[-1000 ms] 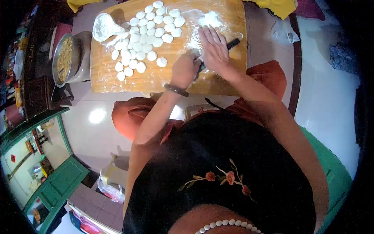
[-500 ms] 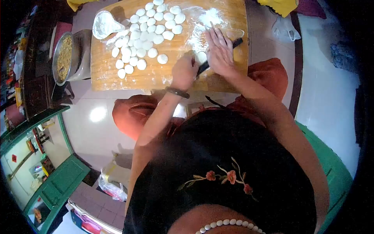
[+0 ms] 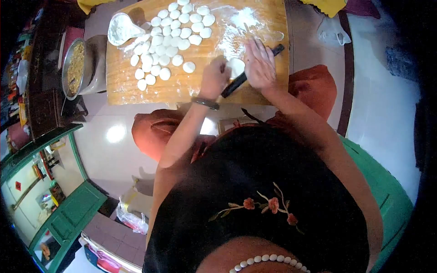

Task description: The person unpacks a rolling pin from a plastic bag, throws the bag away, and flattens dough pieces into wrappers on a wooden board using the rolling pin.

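My right hand (image 3: 260, 67) lies with its palm across a dark rolling pin (image 3: 236, 85), fingers stretched out toward the floured patch. The pin slants over the board, beside and just below a flattened dough wrapper (image 3: 236, 68). At the left edge of that wrapper is my left hand (image 3: 215, 78), fingers curled closed against it; the fingertips are partly hidden. A bracelet (image 3: 205, 103) circles my left wrist. Many small dough discs (image 3: 171, 51) are spread across the left and middle of the wooden board (image 3: 200, 93).
A white scoop-shaped container of flour (image 3: 123, 29) stands at the board's upper left, and loose flour (image 3: 243, 19) is heaped at the upper right. Left of the board, a metal bowl of yellowish filling (image 3: 74, 68) holds a utensil. My knees (image 3: 154, 132) are under the near edge.
The rolling pin has drawn back toward me, off the wrapper, which now shows wider and rounder. My right hand has shifted slightly right; my left hand remains at the wrapper's edge.
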`<state>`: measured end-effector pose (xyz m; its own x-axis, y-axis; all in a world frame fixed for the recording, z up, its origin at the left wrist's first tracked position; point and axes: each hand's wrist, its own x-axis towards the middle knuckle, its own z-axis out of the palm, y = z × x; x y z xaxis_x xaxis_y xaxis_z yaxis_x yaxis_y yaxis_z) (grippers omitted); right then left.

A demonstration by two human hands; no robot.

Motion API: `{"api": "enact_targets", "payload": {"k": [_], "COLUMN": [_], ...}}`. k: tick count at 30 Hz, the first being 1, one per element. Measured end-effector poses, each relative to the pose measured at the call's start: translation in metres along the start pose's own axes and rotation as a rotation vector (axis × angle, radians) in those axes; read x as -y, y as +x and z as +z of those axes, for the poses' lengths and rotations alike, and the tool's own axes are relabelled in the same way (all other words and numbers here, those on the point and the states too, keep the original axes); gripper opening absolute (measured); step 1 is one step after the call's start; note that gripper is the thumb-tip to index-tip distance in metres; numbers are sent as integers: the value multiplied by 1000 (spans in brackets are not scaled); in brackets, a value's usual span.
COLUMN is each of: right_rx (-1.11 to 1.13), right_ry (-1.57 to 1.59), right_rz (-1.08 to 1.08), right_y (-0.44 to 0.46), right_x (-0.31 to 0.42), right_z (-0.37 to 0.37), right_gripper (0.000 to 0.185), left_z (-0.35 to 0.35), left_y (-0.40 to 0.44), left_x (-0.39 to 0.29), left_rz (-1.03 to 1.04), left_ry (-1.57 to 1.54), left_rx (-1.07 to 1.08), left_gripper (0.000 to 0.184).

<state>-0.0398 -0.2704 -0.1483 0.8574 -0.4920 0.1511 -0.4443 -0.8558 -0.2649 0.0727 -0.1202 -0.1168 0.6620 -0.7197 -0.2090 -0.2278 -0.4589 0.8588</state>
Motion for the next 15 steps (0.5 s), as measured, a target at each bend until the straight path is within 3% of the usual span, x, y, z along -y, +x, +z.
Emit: {"api": "enact_targets", "payload": {"k": [2, 3, 6, 10, 11, 14, 15], "right_rx": [-36, -44, -138, -157, -130, -54, -45], "right_ry": [-4, -22, 24, 27, 25, 15, -17], "right_rz": [-86, -116, -112, -83, -80, -5, 7], "right_y": [21, 33, 64, 34, 24, -17, -7], "right_x": [10, 19, 24, 22, 19, 2, -5], "right_z": [-3, -12, 10, -6, -8, -16, 8], "right_gripper": [62, 61, 61, 60, 60, 62, 65], "left_z": [8, 3, 0, -5, -7, -3, 3], "left_y": [2, 3, 16, 19, 14, 4, 2], "left_x": [6, -14, -14, 1, 2, 2, 0], "left_rz": [233, 61, 3, 188, 17, -95, 41], "left_ry": [357, 327, 238, 221, -6, -29, 75], "left_rx": [-61, 15, -22, -110, -109, 38, -39], "left_gripper": [26, 20, 18, 17, 15, 13, 13]}}
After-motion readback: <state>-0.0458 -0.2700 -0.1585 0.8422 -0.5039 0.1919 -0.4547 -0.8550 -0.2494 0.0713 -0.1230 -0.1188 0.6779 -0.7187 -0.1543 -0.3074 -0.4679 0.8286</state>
